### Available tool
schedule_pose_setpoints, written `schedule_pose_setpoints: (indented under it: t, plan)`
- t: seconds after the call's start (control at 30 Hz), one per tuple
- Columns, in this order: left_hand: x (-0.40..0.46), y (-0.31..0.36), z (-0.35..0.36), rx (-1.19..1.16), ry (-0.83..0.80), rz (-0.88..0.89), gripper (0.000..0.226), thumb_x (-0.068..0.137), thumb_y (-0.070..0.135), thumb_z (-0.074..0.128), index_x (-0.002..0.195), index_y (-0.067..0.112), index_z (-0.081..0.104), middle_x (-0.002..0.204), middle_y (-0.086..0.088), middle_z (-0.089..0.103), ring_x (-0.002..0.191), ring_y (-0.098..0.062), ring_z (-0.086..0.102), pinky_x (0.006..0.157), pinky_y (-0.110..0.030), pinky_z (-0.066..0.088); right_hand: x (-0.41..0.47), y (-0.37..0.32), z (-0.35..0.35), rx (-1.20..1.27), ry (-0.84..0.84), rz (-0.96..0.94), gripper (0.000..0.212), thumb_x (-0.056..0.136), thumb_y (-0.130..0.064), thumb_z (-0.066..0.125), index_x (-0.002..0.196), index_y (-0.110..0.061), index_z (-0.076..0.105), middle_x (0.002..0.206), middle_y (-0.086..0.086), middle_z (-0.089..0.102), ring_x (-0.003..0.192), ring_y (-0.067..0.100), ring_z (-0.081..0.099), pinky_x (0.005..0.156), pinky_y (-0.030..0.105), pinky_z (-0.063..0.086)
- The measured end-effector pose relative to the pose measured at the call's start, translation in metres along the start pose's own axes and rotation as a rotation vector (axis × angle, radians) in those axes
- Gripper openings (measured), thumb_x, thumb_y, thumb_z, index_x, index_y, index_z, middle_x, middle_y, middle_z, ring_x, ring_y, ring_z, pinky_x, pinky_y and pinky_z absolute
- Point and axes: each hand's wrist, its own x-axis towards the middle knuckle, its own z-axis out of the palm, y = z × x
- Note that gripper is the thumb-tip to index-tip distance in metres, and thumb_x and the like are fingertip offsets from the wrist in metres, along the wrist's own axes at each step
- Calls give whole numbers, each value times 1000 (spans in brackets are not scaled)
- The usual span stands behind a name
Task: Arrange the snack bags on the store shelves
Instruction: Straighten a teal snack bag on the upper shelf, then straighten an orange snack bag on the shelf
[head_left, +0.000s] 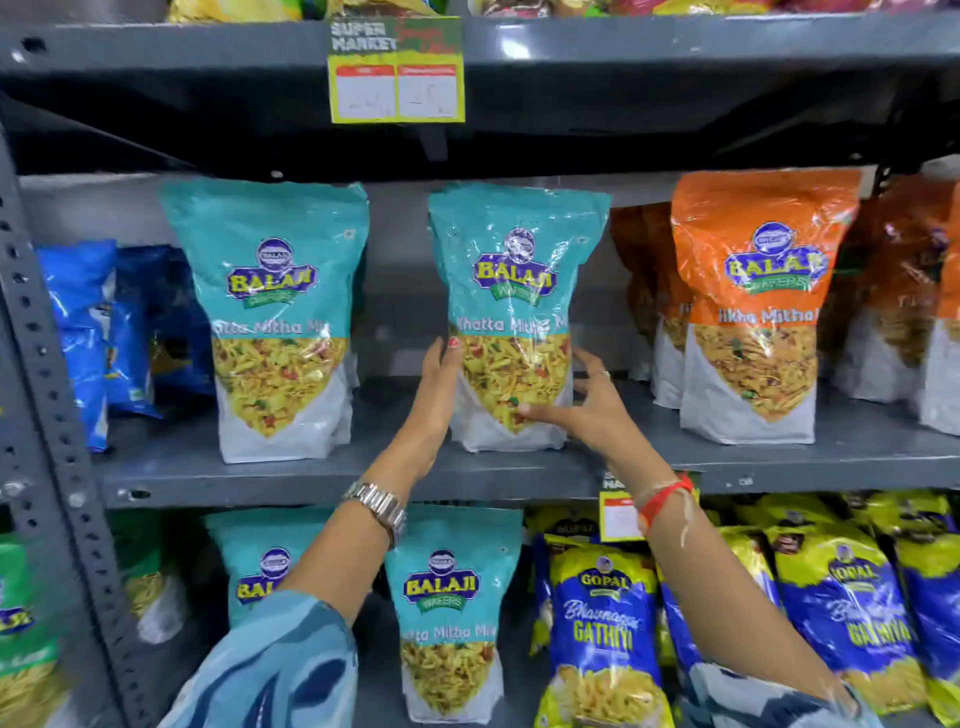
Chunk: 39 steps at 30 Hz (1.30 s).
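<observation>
A teal Balaji Khatta Mitha Mix bag (511, 291) stands upright on the middle shelf (363, 475). My left hand (434, 400) presses flat against its left side, thumb on the front. My right hand (592, 410) cups its lower right side, thumb across the front and fingers spread behind the edge. A second teal bag (275, 317) stands upright to the left, with a gap between the two. More teal bags (447, 613) sit on the shelf below.
Blue bags (93, 332) fill the middle shelf's far left; orange Tikha Mitha bags (753, 306) stand to the right. Blue-and-yellow Gopal Gathiya bags (602, 634) crowd the lower right. A price tag (397, 70) hangs from the upper shelf edge. A perforated grey upright (47, 395) borders the left.
</observation>
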Motion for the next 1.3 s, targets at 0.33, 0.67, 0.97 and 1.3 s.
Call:
schedule_pose_setpoints:
  t: [0.33, 0.67, 0.97, 1.3]
  plan:
    - [7, -8, 12, 23, 15, -18, 43, 84, 62, 33, 115, 33, 40, 135, -1, 46, 124, -20, 44, 108, -48, 34, 1, 6, -2, -70, 32, -74, 99, 51, -41, 88, 132, -24, 36, 122, -5, 52, 118, 21, 51, 89, 32, 40]
    - [-17, -2, 35, 199, 339, 318, 58, 89, 44, 42, 140, 23, 23, 148, 5, 29, 135, -11, 28, 105, -25, 25, -7, 3, -33, 80, 97, -155, 84, 65, -28, 84, 134, -21, 36, 126, 7, 54, 113, 24, 54, 90, 34, 46]
    - [-30, 2, 166, 246, 136, 677, 43, 90, 28, 45, 132, 19, 38, 133, 10, 41, 126, -1, 36, 109, -21, 27, -14, 35, -179, -74, 867, -208, 51, 63, -28, 70, 111, -20, 56, 117, 10, 62, 108, 33, 56, 91, 50, 46]
    - [12, -11, 269, -89, -73, -141, 61, 86, 59, 33, 136, 24, 34, 146, -1, 37, 131, -22, 38, 111, -46, 30, 19, 86, -247, 8, 129, 2, 87, 70, -35, 80, 139, -20, 29, 129, 1, 45, 118, 17, 43, 86, 26, 42]
